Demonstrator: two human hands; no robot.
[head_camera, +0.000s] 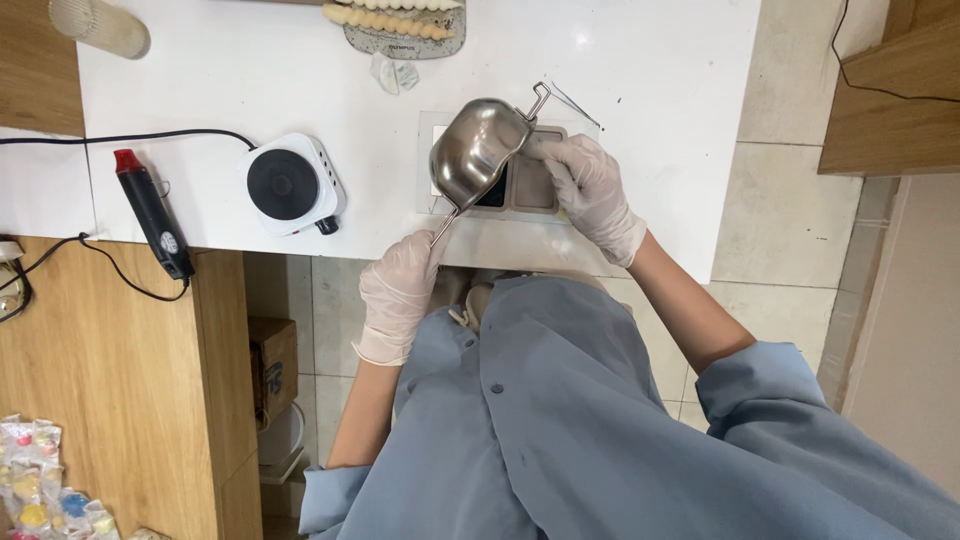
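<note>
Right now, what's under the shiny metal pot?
Under the tilted metal pot sits a grey mould with rectangular cavities. The pot covers the mould's left part, so what's there stays hidden.

A single head-worn camera looks steeply down from above the person's own chest, close enough that the blue shirt (560, 420) fills the lower frame. The white worktop (650, 80) spans the top, tiled floor (790, 210) showing at right.
</note>
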